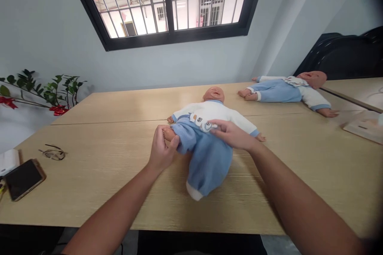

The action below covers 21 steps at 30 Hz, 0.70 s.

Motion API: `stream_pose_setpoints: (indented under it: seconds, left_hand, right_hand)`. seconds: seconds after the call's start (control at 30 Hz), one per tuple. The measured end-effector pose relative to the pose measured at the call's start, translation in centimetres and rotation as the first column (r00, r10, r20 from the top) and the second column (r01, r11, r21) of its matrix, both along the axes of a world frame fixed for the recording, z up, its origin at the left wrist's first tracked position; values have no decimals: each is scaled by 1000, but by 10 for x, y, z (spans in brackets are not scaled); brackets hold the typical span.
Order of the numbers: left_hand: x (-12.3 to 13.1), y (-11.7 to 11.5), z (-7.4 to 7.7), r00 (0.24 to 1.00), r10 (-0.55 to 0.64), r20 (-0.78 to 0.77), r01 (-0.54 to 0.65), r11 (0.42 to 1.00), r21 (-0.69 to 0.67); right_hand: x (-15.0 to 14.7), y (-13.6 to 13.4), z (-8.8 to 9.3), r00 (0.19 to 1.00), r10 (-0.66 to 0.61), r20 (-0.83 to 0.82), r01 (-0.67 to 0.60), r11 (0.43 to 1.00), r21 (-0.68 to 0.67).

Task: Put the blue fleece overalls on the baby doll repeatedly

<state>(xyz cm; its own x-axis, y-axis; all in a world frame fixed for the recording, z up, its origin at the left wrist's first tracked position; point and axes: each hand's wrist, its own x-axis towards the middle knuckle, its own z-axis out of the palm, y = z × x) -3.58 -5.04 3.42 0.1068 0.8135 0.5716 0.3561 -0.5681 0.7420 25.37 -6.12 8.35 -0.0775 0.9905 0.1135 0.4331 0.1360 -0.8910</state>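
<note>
A baby doll [211,159] lies on its back on the table, its head away from me. It wears a white top [223,110] with an animal face on the front and blue trousers [211,163]. My left hand [163,147] is closed around the doll's bare foot [169,133], holding that leg bent up and out to the left. The other leg stretches toward me, its foot hidden inside the white-ended trouser leg. My right hand [231,133] rests on the belly where top and trousers meet, thumb and index finger a little apart.
A second doll [281,89] in similar clothes lies at the back right. Glasses [54,152] and a phone [24,179] are on the left of the wooden table [113,191]. A leafy plant [56,91] stands beyond the left edge; a pale flat object [365,126] lies right.
</note>
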Motion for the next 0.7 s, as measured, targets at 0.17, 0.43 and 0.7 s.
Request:
stream_pose_setpoints:
  seconds: [0.17,0.43,0.7]
  left_hand:
    - [-2,0,8,996,34,-77,-11,960,280]
    - [-8,2,11,949,-127,-290,241,884,401]
    - [-6,1,16,944,-179,-275,278,883,378]
  right_hand:
    - [49,40,-34,832,-504,-232,547,816,187]
    - [56,50,-46,790,-412,-454,497,864,83]
    - [-25,-5,-16,910,-143,388,-173,720,672]
